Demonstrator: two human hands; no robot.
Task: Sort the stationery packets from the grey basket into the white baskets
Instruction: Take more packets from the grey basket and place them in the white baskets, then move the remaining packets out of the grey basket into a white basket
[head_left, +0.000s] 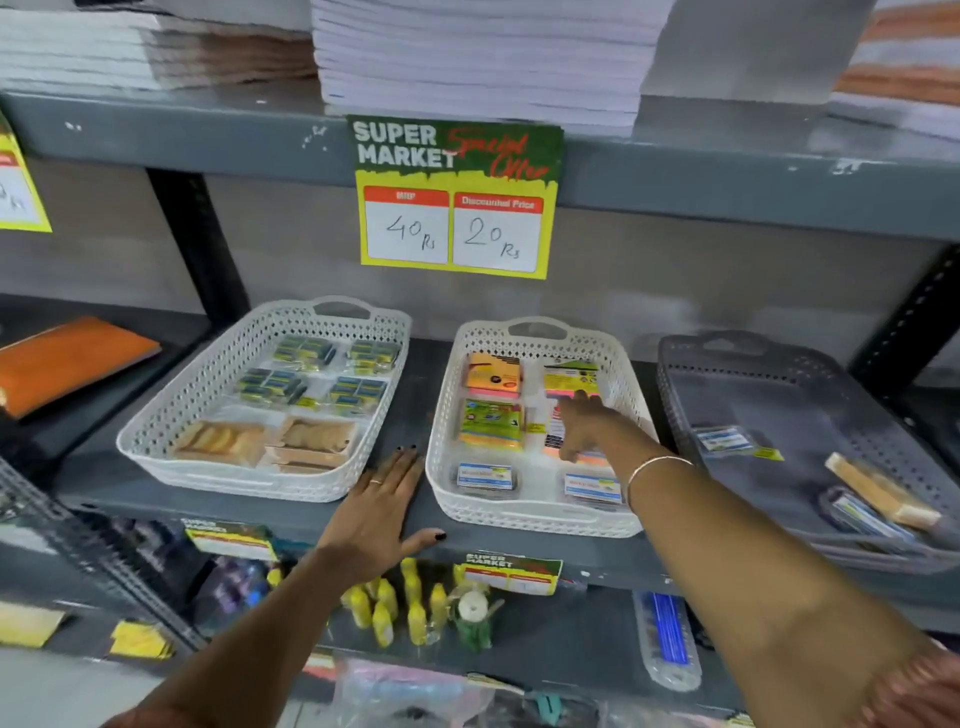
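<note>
Grey shop shelf (415, 395). Left hand (382, 499) spread flat between white baskets (156, 415). Right hand (584, 423) lowered over sticky-note packet (563, 431) in right one, grip unclear: placing. Next, grey basket (675, 405) far right, packets (722, 439) remaining.

I note two white baskets (156, 436) (441, 467) with diamond-lattice walls and one grey basket (675, 395) with the same lattice. The shelf (405, 395) is dark grey. The price sign (454, 197) reads green, yellow and red, with white panels.

Shop: shelf price sign (456, 197)
</note>
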